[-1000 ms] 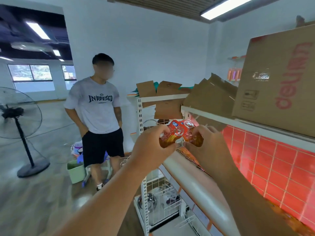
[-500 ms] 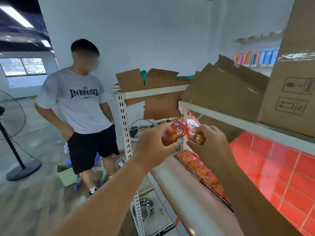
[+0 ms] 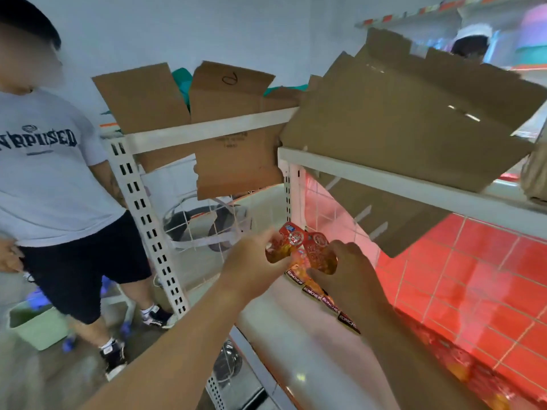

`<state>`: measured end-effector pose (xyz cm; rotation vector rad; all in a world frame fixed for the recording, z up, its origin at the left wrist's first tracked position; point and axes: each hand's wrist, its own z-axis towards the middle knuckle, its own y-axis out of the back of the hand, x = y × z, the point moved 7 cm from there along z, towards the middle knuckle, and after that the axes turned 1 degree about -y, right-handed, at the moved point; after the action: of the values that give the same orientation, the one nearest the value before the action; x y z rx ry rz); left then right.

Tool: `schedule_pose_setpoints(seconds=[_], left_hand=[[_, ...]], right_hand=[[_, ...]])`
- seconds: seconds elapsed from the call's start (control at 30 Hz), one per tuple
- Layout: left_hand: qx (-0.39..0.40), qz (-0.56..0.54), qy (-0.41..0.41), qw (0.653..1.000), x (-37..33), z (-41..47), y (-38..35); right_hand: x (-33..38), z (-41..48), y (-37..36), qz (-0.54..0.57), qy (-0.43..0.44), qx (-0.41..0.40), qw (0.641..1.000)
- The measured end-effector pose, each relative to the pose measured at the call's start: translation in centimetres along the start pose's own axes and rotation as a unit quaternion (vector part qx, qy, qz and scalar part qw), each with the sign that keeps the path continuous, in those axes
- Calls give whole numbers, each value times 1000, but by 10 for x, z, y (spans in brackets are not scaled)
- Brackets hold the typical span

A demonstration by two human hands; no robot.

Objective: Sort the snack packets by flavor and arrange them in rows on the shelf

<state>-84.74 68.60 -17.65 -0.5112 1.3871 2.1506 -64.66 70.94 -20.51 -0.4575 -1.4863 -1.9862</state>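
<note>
Two red and orange snack packets are held above the far end of the white shelf (image 3: pixel 284 344). My left hand (image 3: pixel 251 261) pinches the left snack packet (image 3: pixel 281 247). My right hand (image 3: pixel 346 270) grips the right snack packet (image 3: pixel 321 255). Both hands are close together, and the packets overlap slightly. Beneath them a row of red snack packets (image 3: pixel 325 300) lies along the back of the shelf against the red grid panel (image 3: pixel 473 276). My right forearm hides part of that row.
A person in a white T-shirt (image 3: pixel 44 173) stands to the left of the shelf upright (image 3: pixel 148 226). Open cardboard boxes (image 3: pixel 414 119) sit on the upper shelf (image 3: pixel 399 184) and overhang it. A green bin (image 3: pixel 35 324) is on the floor at left.
Both hands have lowered with the packets toward the far end of the row on the shelf. My view has moved closer to the shelf and tilted down.
</note>
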Motion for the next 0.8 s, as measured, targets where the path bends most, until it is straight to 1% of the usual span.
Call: schedule_pose_setpoints(seconds=[0.1, 0.2, 0.3, 0.37, 0.43, 0.5, 0.57, 0.67, 0.8], left_hand=[[32, -22, 19, 999, 49, 24, -33], [78, -18, 7, 997, 93, 44, -71], [90, -31, -8, 995, 124, 57, -100], [97, -39, -6, 994, 139, 63, -118], [122, -49, 11, 991, 154, 67, -136], [149, -48, 24, 987, 165, 69, -153], [160, -35, 25, 986, 171, 72, -166], [154, -10, 19, 988, 174, 83, -179], [137, -7, 42, 990, 178, 95, -193]], right_hand=[[-21, 11, -46, -28, -86, 15, 996], [-35, 14, -88, -60, -153, -2, 986], [-46, 18, -123, -107, -242, 4, 964], [-52, 19, -140, -114, -286, 11, 951], [-55, 19, -152, -108, -311, 6, 944], [-59, 17, -161, -125, -333, 10, 934], [-61, 19, -165, -145, -353, 10, 924], [-60, 24, -169, -157, -369, 0, 916], [-60, 39, -173, -177, -370, -12, 912]])
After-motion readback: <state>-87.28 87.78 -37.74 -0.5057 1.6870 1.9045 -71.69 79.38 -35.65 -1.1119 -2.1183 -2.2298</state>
